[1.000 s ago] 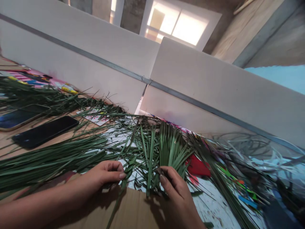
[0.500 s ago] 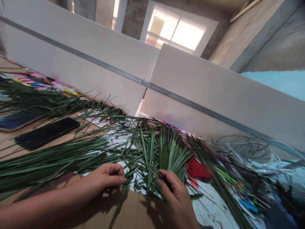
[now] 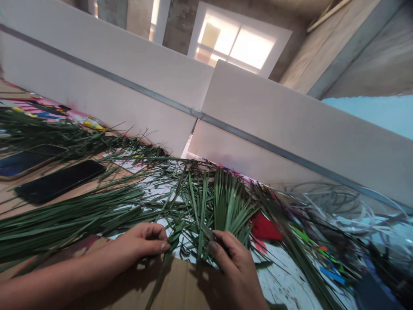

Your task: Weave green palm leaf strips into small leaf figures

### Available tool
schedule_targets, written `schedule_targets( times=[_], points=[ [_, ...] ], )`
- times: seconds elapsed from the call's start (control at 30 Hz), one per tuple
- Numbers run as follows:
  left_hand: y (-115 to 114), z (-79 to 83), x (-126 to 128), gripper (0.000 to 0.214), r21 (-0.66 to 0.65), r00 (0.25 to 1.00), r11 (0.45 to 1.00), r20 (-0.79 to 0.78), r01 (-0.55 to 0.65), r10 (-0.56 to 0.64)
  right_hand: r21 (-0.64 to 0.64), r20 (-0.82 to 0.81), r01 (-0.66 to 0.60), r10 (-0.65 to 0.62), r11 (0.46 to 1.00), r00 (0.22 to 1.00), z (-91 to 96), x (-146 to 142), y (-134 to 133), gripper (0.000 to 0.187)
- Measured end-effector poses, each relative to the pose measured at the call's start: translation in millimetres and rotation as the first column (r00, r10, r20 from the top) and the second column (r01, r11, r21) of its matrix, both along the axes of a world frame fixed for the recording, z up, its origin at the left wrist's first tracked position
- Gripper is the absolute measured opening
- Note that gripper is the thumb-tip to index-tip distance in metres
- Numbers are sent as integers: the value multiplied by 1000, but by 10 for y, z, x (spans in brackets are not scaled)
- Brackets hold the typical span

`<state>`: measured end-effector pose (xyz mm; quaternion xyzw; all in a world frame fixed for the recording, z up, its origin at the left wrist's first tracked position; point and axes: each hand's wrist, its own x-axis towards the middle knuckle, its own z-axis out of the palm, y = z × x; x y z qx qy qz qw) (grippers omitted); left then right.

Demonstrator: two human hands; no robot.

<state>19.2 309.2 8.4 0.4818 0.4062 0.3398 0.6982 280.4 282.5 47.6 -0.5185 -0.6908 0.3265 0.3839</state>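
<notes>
Long green palm leaf strips [image 3: 74,211] lie across the table. A fan-shaped bunch of leaf strips [image 3: 226,202] stands in front of me. My left hand [image 3: 142,243] has its fingers curled and pinched on a leaf strip at the bunch's lower left. My right hand [image 3: 232,262] is closed round the base of the fan-shaped bunch. Both hands rest over a brown cardboard sheet [image 3: 174,288].
Two dark phones [image 3: 60,181] [image 3: 27,160] lie at the left among leaves. White partition boards [image 3: 258,129] with a metal rail run behind the table. A red paper piece [image 3: 263,228] and coloured scraps [image 3: 325,267] lie right, with pale strips [image 3: 351,215] further right.
Both hands stay on the leaf bunch; the right hand has shifted slightly left and down along its base. The view has drifted a little.
</notes>
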Motion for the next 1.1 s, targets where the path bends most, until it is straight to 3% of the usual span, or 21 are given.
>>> schedule_targets(
  times=[0.2,0.33,0.5,0.63,0.7,0.8,0.93,1.03,1.1],
  points=[
    [30,-59,-15,45,4,999,1000,-17,30,-30,7,20,15,-16,1000,1000,-20,41,-5,32],
    [19,-14,-14,43,-1,999,1000,-24,31,-31,20,-8,45,-44,999,999,-11,54,9,33],
    [-25,68,3,46,-62,1000,998,18,-7,8,-62,-263,154,-165,986,951,44,-50,-20,37],
    [-14,36,9,46,-68,999,998,50,-10,14,-124,-334,113,-149,986,931,2,-70,-13,35],
    [-2,19,13,46,-70,998,997,53,-18,22,-110,-274,73,-101,991,956,-49,-34,20,35],
    [0,26,24,44,-56,997,998,70,-29,33,-19,-36,76,-76,997,996,-128,37,82,31],
    [-22,55,30,40,-29,996,999,87,-25,28,160,310,61,-108,985,945,-166,74,117,22],
    [-42,67,36,37,9,997,1000,70,-12,12,244,353,-40,-50,969,934,-121,28,76,28],
    [-70,86,55,35,34,998,999,55,-2,1,227,301,-97,25,969,953,-84,-39,21,25]
  ],
)
